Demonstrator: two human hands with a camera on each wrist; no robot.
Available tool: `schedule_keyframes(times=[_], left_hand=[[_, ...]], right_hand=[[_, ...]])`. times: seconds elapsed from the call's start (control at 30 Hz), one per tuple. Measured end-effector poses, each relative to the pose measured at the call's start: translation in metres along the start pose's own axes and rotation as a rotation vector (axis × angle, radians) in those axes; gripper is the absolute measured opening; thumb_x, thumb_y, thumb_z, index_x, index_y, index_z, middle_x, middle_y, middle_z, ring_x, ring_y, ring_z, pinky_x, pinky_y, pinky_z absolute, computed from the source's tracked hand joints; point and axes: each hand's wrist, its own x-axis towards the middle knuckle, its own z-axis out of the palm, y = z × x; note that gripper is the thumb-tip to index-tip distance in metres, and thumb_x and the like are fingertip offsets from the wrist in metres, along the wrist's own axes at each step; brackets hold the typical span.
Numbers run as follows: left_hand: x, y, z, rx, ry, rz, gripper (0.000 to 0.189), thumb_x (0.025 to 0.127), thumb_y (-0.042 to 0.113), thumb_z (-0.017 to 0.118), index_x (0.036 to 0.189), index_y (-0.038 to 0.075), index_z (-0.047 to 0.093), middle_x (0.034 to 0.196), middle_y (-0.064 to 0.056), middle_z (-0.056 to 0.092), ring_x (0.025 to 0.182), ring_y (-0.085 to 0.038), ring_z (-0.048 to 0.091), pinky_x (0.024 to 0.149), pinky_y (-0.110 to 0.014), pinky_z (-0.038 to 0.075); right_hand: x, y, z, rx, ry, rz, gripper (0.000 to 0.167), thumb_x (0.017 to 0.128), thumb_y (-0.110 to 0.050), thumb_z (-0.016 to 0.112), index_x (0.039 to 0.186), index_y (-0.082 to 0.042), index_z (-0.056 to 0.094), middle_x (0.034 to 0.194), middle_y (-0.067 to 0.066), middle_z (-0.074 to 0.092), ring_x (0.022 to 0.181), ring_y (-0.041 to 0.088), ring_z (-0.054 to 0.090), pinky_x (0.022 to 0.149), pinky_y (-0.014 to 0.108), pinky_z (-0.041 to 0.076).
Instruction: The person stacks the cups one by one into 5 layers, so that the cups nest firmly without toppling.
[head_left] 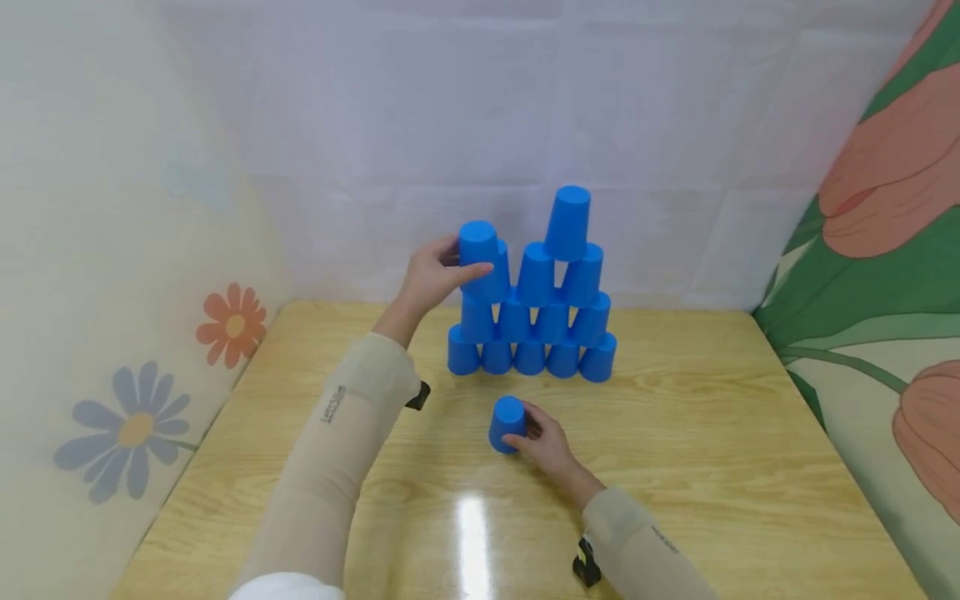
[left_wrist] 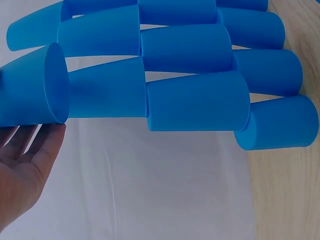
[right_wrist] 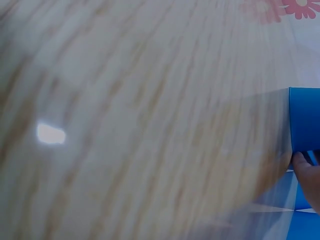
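Observation:
Blue cups stand mouth-down in a stacked pyramid (head_left: 530, 357), with three in its third row and one top cup (head_left: 570, 221) above the right pair. At the upper left, my left hand (head_left: 433, 273) grips another blue cup (head_left: 478, 237), thumb across its front. In the left wrist view this held cup (left_wrist: 30, 90) is at the narrow end of the third row's left cup (left_wrist: 107, 90); contact cannot be told. My right hand (head_left: 547, 442) pinches an upside-down blue cup (head_left: 507, 421) low in front of the pyramid. Whether its rim touches the table is unclear.
The wooden table (head_left: 690, 433) runs under everything, with a bright light reflection near its front. A white cloth (head_left: 390, 108) hangs behind the pyramid. Flower-patterned panels stand at the left (head_left: 90, 317) and right (head_left: 862, 292).

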Motion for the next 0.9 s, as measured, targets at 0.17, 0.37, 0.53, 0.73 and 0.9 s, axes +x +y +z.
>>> schedule_keyframes(times=[0.17, 0.37, 0.53, 0.73, 0.9], left_hand=[[0.003, 0.005, -0.001, -0.020, -0.005, 0.009, 0.068, 0.069, 0.050, 0.064, 0.125, 0.016, 0.045, 0.115, -0.002, 0.052, 0.103, -0.019, 0.049, 0.082, -0.037, 0.043], [0.007, 0.011, 0.000, -0.011, -0.015, 0.028, 0.069, 0.069, 0.052, 0.064, 0.125, 0.017, 0.045, 0.115, -0.001, 0.053, 0.102, -0.017, 0.049, 0.082, -0.034, 0.043], [0.010, 0.017, 0.000, -0.005, -0.020, 0.027, 0.070, 0.069, 0.051, 0.064, 0.126, 0.015, 0.044, 0.116, -0.002, 0.052, 0.103, -0.018, 0.049, 0.082, -0.034, 0.043], [0.014, 0.023, -0.001, 0.010, -0.023, 0.037, 0.071, 0.070, 0.051, 0.063, 0.127, 0.016, 0.043, 0.118, -0.002, 0.051, 0.104, -0.018, 0.048, 0.083, -0.033, 0.042], [0.018, 0.026, -0.001, 0.015, -0.026, 0.054, 0.069, 0.070, 0.050, 0.063, 0.126, 0.015, 0.044, 0.117, -0.003, 0.051, 0.105, -0.018, 0.048, 0.083, -0.033, 0.042]], right_hand=[[-0.001, -0.001, 0.001, -0.014, -0.006, 0.002, 0.053, 0.079, -0.006, 0.062, 0.125, 0.003, 0.040, 0.123, 0.021, 0.042, 0.114, 0.034, 0.037, 0.093, 0.043, 0.030], [-0.001, -0.002, 0.001, -0.021, 0.005, 0.012, 0.053, 0.079, -0.007, 0.063, 0.125, 0.003, 0.040, 0.124, 0.021, 0.041, 0.115, 0.034, 0.036, 0.093, 0.042, 0.031], [-0.001, -0.002, 0.001, -0.025, 0.012, 0.013, 0.053, 0.078, -0.006, 0.063, 0.125, 0.003, 0.039, 0.124, 0.021, 0.041, 0.115, 0.034, 0.036, 0.093, 0.042, 0.031], [-0.001, 0.000, 0.002, -0.032, 0.013, 0.012, 0.053, 0.078, -0.005, 0.063, 0.125, 0.004, 0.039, 0.124, 0.022, 0.041, 0.115, 0.034, 0.036, 0.093, 0.041, 0.031], [-0.001, 0.000, 0.002, -0.036, 0.007, 0.016, 0.053, 0.079, -0.007, 0.062, 0.126, 0.003, 0.039, 0.125, 0.022, 0.040, 0.116, 0.034, 0.035, 0.093, 0.041, 0.031]])
